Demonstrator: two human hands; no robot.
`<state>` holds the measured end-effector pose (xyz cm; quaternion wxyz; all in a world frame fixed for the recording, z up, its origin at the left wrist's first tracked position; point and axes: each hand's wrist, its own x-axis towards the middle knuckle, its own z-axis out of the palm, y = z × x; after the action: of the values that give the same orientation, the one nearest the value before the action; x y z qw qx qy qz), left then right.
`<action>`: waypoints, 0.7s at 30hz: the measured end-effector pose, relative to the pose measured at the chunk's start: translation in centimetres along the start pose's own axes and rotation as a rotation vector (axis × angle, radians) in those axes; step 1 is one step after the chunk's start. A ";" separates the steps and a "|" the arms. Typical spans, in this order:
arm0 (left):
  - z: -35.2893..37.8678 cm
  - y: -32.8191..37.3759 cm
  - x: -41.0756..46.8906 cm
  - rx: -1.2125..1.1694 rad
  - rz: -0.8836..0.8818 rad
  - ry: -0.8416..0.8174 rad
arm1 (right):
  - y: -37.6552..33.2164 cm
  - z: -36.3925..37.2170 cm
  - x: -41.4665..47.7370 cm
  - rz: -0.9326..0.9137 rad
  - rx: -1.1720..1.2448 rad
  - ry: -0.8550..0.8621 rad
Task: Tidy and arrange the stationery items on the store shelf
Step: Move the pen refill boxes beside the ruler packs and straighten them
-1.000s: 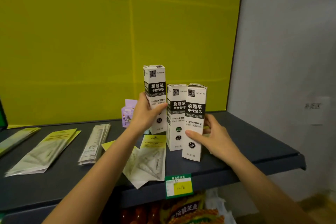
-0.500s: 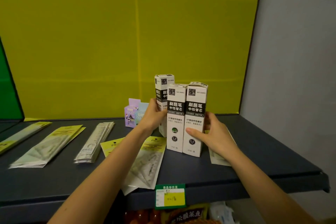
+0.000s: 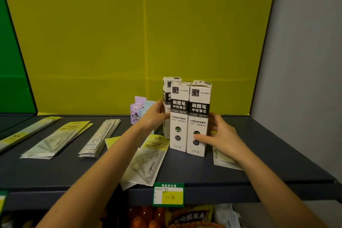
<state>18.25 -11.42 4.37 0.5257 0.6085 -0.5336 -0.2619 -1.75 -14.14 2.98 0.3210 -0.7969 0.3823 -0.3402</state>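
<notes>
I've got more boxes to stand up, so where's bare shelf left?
Bare shelf lies right of the refill boxes toward the grey wall, and behind the flat packets at left. The front centre is crowded with ruler packets.

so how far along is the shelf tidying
Partly done. The flat ruler packs on the left lie in neat separate stacks. In hand: three white refill boxes stand upright, the left hand steadying the rear one and the right hand against the right front one. Left: the loose ruler pack overhanging the shelf edge, and another pack under the right hand.
</notes>
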 end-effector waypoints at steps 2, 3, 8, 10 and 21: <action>-0.2 0.2 -0.4 0.001 -0.009 0.002 | 0.0 -0.6 -0.2 -0.011 0.035 -0.049; -0.4 0.3 -0.6 0.020 -0.020 0.027 | 0.2 -1.0 -0.4 -0.013 0.041 -0.075; -2.5 0.7 -5.3 0.460 0.111 0.357 | 2.4 -3.3 -1.0 0.017 -0.122 0.021; -3.0 0.8 -8.3 0.829 0.054 0.438 | 3.9 -3.9 -1.1 0.106 -0.274 0.093; -0.6 -1.9 -11.4 1.129 -0.453 0.251 | 4.9 -2.0 -0.9 0.334 -0.694 0.006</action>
<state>16.13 -0.95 0.04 0.1129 0.9170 -0.3815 0.0292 -5.66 -16.33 0.09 0.0822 -0.7839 0.6002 -0.1361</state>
